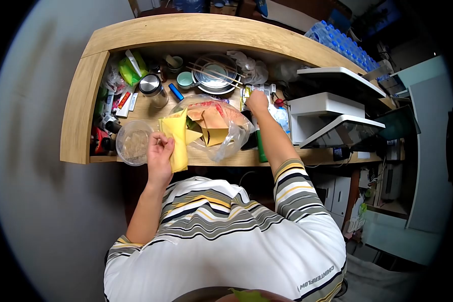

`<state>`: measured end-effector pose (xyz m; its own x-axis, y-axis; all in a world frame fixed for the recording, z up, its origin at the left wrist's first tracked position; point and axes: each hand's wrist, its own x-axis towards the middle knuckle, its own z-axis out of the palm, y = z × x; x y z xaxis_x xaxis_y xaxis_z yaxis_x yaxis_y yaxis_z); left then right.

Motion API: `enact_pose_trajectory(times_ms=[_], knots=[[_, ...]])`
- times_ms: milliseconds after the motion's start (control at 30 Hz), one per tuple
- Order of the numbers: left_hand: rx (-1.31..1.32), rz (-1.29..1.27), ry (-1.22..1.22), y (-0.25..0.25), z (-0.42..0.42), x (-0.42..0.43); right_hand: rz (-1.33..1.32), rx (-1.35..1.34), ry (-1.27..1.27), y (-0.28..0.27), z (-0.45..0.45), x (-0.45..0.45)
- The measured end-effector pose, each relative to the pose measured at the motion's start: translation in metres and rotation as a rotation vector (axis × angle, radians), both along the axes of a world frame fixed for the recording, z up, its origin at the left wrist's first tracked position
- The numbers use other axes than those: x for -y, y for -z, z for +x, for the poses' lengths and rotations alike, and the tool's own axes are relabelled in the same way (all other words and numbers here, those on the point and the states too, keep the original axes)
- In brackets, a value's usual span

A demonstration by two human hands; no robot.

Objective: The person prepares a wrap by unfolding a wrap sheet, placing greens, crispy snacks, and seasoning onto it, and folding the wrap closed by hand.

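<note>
My left hand (pixel 160 153) is closed, with thumb and fingers pinching a folded yellow sheet (pixel 175 136) that looks like paper or cloth. It is held upright over the desk's front edge. Beside it lies a clear plastic bag (pixel 239 133) with brown and yellow paper wrapping (pixel 214 121) inside. At the back of the desk, my right hand (pixel 257 102) reaches down with curled fingers among small packets; what they hold, if anything, is hidden. A clear plastic tub (pixel 134 143) stands left of my left hand.
Behind the bag are a metal-lidded jar (pixel 153 91), a blue lighter-like object (pixel 176 92), a light green cup (pixel 185 79) and a bowl (pixel 215 75) with chopsticks across it. A white monitor stand (pixel 322 110) is on the right. A raised wooden ledge (pixel 201 29) borders the desk.
</note>
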<state>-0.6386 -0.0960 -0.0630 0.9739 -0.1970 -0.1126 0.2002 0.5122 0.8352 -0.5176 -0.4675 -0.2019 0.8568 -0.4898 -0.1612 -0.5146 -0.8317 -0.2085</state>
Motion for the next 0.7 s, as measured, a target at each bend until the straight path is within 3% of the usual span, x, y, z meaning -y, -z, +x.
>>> enact_pose_trajectory(times_ms=[167,300,433,500,700], knots=[[-0.059,0.098,0.029,-0.015,0.005,0.013,-0.079,-0.003,-0.084,-0.016,-0.009,-0.002],[-0.084,0.095,0.113,-0.014,0.015,0.016,-0.058,0.110,0.040,-0.030,-0.018,0.006],[-0.134,0.043,0.216,-0.026,0.027,0.020,0.207,0.239,0.202,-0.052,-0.038,0.011],[-0.154,0.010,0.272,-0.031,0.032,0.021,0.587,0.438,0.281,-0.056,-0.055,0.007],[-0.158,-0.042,0.401,-0.033,0.045,0.023,1.170,0.718,0.154,-0.178,-0.129,-0.090]])
